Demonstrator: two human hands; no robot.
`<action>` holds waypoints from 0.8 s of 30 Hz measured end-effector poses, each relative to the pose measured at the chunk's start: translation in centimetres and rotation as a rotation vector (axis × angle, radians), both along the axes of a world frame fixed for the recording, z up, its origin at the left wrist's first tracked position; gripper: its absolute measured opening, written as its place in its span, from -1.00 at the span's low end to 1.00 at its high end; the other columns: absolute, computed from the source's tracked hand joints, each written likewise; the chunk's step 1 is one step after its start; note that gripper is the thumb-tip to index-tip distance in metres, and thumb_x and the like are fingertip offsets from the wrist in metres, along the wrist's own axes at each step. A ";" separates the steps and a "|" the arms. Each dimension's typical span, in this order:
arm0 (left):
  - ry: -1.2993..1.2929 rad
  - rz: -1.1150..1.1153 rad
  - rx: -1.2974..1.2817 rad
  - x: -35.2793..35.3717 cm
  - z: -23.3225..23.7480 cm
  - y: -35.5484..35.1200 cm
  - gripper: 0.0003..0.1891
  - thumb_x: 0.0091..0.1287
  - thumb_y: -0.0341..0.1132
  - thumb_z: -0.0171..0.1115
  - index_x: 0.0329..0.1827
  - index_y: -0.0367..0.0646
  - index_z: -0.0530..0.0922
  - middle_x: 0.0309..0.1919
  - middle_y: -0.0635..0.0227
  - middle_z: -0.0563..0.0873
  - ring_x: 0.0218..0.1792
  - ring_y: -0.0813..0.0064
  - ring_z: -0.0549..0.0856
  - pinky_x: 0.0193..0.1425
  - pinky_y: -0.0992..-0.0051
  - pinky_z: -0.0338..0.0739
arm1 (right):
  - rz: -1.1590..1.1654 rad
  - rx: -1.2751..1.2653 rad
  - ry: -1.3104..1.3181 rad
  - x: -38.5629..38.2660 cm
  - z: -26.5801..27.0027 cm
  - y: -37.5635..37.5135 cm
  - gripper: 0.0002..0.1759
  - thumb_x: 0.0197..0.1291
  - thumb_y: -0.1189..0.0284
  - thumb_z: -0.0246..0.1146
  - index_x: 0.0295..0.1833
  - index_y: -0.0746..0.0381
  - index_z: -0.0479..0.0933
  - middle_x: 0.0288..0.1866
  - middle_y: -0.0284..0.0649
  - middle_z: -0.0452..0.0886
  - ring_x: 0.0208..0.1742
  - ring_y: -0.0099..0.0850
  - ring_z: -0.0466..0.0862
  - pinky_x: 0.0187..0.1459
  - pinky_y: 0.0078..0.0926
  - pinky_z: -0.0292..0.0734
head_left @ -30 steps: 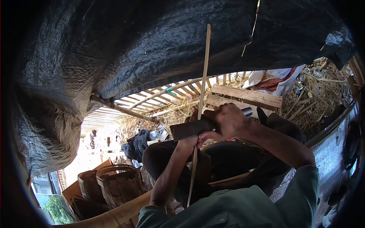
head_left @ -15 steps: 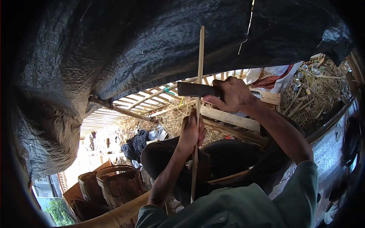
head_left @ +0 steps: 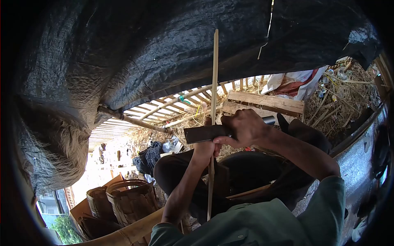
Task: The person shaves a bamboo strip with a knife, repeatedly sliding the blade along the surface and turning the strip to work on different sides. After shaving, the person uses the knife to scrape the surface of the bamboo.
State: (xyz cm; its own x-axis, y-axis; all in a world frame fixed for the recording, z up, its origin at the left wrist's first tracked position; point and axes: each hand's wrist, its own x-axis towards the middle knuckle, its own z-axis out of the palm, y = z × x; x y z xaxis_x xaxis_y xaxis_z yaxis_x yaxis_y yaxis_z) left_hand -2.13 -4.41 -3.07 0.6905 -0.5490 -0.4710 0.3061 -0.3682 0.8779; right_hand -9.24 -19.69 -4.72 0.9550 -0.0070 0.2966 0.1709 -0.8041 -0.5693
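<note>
A long, pale strip of wood or bamboo (head_left: 215,74) stands nearly lengthwise in front of me, its far end against the black sheeting and its near end by my shirt. My left hand (head_left: 204,151) is closed round its middle. In my right hand (head_left: 247,129) is a knife with a broad, dark, square-ended blade (head_left: 200,134). The blade lies crosswise over the strip and covers part of my left hand's fingers. My right thumb reaches down close beside the left hand.
Black sheeting (head_left: 176,49) hangs low ahead. Wooden planks (head_left: 266,102) lie on straw-like litter (head_left: 328,98) beyond my legs. Woven baskets (head_left: 133,201) stand at lower left, behind a thick bamboo pole (head_left: 135,229). A slatted bamboo rack (head_left: 164,106) spans the back.
My right hand has drawn the knife down along the strip toward my body, from above my left hand to over its fingers. The left hand keeps its grip on the strip.
</note>
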 end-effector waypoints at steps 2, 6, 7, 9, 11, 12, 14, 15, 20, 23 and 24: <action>-0.038 -0.039 -0.008 -0.1 -0.1 0.1 -0.54 0.57 -0.07 -0.32 -0.38 -0.12 0.45 -0.77 0.52 0.33 -0.83 0.71 0.32 -0.81 0.65 0.21 | -0.010 -0.077 -0.031 0.1 -0.1 -0.2 -0.25 0.15 -0.28 0.10 -0.44 0.31 0.57 -0.73 -0.08 0.54 -0.60 -0.09 0.67 -0.45 -0.19 0.62; 0.034 -0.070 -0.135 0.6 -1.0 0.3 -0.53 0.56 -0.06 -0.32 -0.45 -0.12 0.39 -0.79 0.50 0.29 -0.87 0.67 0.28 -0.85 0.62 0.15 | -0.062 -0.052 -0.018 0.6 0.1 -0.9 -0.20 0.17 -0.30 0.05 -0.39 0.33 0.59 -0.68 -0.04 0.57 -0.54 -0.04 0.69 -0.40 -0.15 0.62; 0.100 -0.025 -0.167 0.5 -0.8 0.2 -0.52 0.56 -0.05 -0.33 -0.48 -0.12 0.36 -0.80 0.49 0.27 -0.89 0.65 0.26 -0.86 0.61 0.13 | -0.130 0.028 0.033 1.2 0.1 -1.7 -0.18 0.17 -0.31 0.03 -0.37 0.34 0.60 -0.67 -0.02 0.58 -0.52 -0.03 0.69 -0.39 -0.13 0.62; 0.139 -0.051 -0.129 -0.5 -0.4 0.3 -0.46 0.55 0.04 -0.38 -0.57 -0.10 0.24 -0.87 0.44 0.17 -0.94 0.58 0.19 -0.90 0.53 0.09 | -0.281 0.025 0.141 2.9 0.8 -4.9 -0.12 0.18 -0.35 -0.04 -0.27 0.35 0.64 -0.58 0.04 0.62 -0.41 0.02 0.71 -0.30 -0.06 0.63; 0.180 -0.060 -0.151 -1.1 0.1 0.2 -0.45 0.55 0.04 -0.39 -0.56 -0.10 0.25 -0.88 0.45 0.16 -0.94 0.58 0.19 -0.90 0.53 0.08 | -0.421 -0.060 0.060 3.7 1.9 -8.1 -0.18 0.21 -0.33 -0.05 -0.22 0.28 0.67 -0.52 0.02 0.65 -0.31 -0.01 0.72 -0.18 -0.10 0.63; 0.175 -0.075 -0.178 -1.0 0.1 -0.2 -0.46 0.55 0.03 -0.39 -0.56 -0.10 0.25 -0.88 0.45 0.16 -0.94 0.57 0.19 -0.90 0.53 0.09 | -0.464 0.008 0.012 3.8 2.3 -9.2 -0.21 0.23 -0.29 -0.04 -0.24 0.26 0.67 -0.53 0.00 0.65 -0.31 0.00 0.72 -0.18 -0.11 0.63; 0.185 -0.090 -0.211 -1.1 -0.3 0.0 -0.46 0.56 0.02 -0.39 -0.56 -0.09 0.25 -0.88 0.47 0.16 -0.94 0.57 0.19 -0.91 0.53 0.09 | -0.507 0.070 0.038 3.3 2.3 -9.7 -0.27 0.26 -0.24 -0.02 -0.25 0.25 0.67 -0.52 -0.01 0.65 -0.31 0.01 0.71 -0.18 -0.11 0.62; 0.199 -0.091 -0.217 -0.9 -0.5 0.0 -0.47 0.56 0.02 -0.39 -0.56 -0.09 0.25 -0.88 0.47 0.15 -0.94 0.57 0.19 -0.91 0.53 0.09 | -0.514 0.053 0.093 3.1 2.4 -9.9 -0.29 0.27 -0.21 -0.01 -0.25 0.26 0.67 -0.50 0.00 0.65 -0.30 0.02 0.70 -0.19 -0.11 0.61; 0.215 -0.086 -0.257 0.5 -0.5 0.3 -0.47 0.56 0.01 -0.39 -0.57 -0.07 0.24 -0.88 0.49 0.12 -0.94 0.57 0.17 -0.90 0.54 0.10 | -0.377 0.113 0.076 3.1 1.5 -9.0 -0.36 0.28 -0.14 0.05 -0.17 0.28 0.63 -0.41 0.06 0.65 -0.25 0.04 0.69 -0.20 -0.09 0.58; 0.128 -0.062 -0.204 0.5 -0.9 0.2 -0.46 0.55 0.06 -0.38 -0.55 -0.06 0.28 -0.87 0.48 0.18 -0.93 0.60 0.17 -0.90 0.58 0.11 | -0.258 0.115 -0.023 1.9 1.5 -6.8 -0.40 0.32 -0.05 0.05 -0.36 0.34 0.52 -0.65 -0.03 0.50 -0.50 -0.02 0.60 -0.37 -0.12 0.48; 0.077 -0.062 -0.163 0.5 -1.2 0.3 -0.46 0.55 0.07 -0.37 -0.54 -0.08 0.30 -0.87 0.47 0.20 -0.92 0.59 0.19 -0.89 0.59 0.12 | -0.157 0.034 -0.085 1.8 1.2 -6.4 -0.41 0.30 -0.05 0.09 -0.28 0.36 0.54 -0.65 -0.02 0.50 -0.49 -0.02 0.63 -0.37 -0.13 0.50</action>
State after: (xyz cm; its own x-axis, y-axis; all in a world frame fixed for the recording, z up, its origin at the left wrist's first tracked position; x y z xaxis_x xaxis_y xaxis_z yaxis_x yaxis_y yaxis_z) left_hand -1.62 -4.11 -4.27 0.6181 -0.6629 -0.4225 0.3555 -0.2437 0.9024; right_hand -7.48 -26.12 -3.48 0.9130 -0.1657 0.3728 0.0932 -0.8050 -0.5859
